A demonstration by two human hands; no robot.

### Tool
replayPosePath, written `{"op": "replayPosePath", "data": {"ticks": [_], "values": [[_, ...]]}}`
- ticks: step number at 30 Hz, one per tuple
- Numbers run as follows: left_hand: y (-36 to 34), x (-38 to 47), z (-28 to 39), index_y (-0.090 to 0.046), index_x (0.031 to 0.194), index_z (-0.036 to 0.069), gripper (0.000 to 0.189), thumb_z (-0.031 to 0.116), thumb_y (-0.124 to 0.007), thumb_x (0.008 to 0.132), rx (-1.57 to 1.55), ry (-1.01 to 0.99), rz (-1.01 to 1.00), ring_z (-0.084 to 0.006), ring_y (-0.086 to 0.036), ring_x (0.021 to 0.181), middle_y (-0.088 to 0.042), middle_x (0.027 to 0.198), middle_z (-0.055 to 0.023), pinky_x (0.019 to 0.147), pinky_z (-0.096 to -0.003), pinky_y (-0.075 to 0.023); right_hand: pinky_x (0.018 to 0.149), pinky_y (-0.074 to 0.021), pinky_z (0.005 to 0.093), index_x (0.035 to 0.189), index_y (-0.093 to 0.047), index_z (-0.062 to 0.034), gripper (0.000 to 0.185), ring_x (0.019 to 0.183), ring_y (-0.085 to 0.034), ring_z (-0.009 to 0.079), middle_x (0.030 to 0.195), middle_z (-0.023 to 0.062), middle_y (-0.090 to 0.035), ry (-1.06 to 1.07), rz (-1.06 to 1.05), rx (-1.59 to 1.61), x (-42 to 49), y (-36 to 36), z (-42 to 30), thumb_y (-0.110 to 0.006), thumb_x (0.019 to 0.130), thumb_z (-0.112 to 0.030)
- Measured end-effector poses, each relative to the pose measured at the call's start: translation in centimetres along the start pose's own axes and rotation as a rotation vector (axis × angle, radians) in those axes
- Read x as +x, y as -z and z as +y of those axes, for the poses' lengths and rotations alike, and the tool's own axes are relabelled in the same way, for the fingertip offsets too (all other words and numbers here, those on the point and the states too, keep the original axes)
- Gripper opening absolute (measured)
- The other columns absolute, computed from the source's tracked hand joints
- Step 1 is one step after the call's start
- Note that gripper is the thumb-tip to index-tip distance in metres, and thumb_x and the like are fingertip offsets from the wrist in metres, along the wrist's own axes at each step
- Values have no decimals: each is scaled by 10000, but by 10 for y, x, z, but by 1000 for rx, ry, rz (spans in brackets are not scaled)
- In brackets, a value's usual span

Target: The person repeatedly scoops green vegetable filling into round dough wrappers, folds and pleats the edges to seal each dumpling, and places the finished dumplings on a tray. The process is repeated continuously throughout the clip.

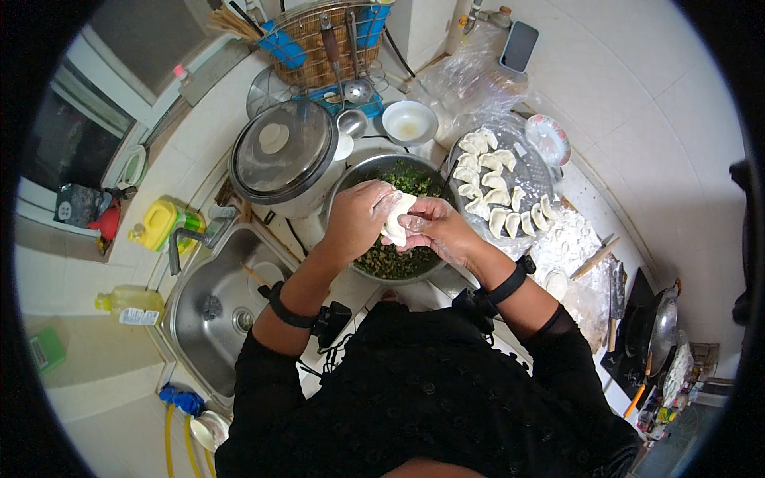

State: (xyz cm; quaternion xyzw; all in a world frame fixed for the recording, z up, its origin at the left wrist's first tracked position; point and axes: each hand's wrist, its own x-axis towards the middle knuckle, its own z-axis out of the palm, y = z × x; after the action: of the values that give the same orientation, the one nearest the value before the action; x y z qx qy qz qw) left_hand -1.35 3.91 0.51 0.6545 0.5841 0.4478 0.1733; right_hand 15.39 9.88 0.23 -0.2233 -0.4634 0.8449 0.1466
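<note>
Both floury hands hold one folded dumpling above a large metal bowl of chopped green filling. My left hand grips its left side, and my right hand pinches its right edge between thumb and fingers. To the right of the bowl, rows of shaped dumplings lie on a round tray. White flour is spread beyond the tray, with a wooden rolling pin and a round dough piece on it.
A lidded cooker stands left of the bowl, above a steel sink. Behind are a white bowl, ladles and a wicker basket. A cleaver lies at right, near a wok.
</note>
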Motion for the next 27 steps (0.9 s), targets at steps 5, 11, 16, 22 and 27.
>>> {"op": "replayPosePath", "data": {"ticks": [5,11,16,22,27], "values": [[-9,-2,-3,-585,881,-22,117,81,-549,838,-292,152,115,-337,-603,743,-619,836,-177,644,-351,-473,658,-532,249,984,-597,-15,152,769,-635,142,887,57,-640,41,145,22,3,7,5,-590,862,-104],[-15,-4,-4,-589,1018,24,188,100,-498,872,-104,96,117,-340,-607,782,-613,863,-193,671,-370,-464,612,-512,231,896,-615,-36,86,723,-599,103,840,24,-630,84,226,225,9,6,17,-634,830,-88],[-15,-8,2,-550,1133,64,278,85,-487,863,-103,132,192,-358,-602,799,-614,919,-191,693,-383,-468,637,-531,259,932,-615,-26,118,736,-605,120,867,44,-635,110,235,252,9,6,13,-631,827,-77],[-31,-9,4,-478,1232,57,380,23,-455,854,-32,22,253,-322,-597,953,-593,1097,-174,803,-366,-465,668,-540,283,963,-610,-5,146,774,-617,149,888,54,-635,170,257,288,7,4,21,-610,834,-75],[-42,-13,12,-431,1265,-2,375,31,-422,892,-78,106,172,-300,-593,970,-570,1135,-192,805,-333,-460,661,-529,253,989,-613,-8,163,730,-609,128,885,51,-638,230,296,344,1,14,19,-601,848,-90]]}}
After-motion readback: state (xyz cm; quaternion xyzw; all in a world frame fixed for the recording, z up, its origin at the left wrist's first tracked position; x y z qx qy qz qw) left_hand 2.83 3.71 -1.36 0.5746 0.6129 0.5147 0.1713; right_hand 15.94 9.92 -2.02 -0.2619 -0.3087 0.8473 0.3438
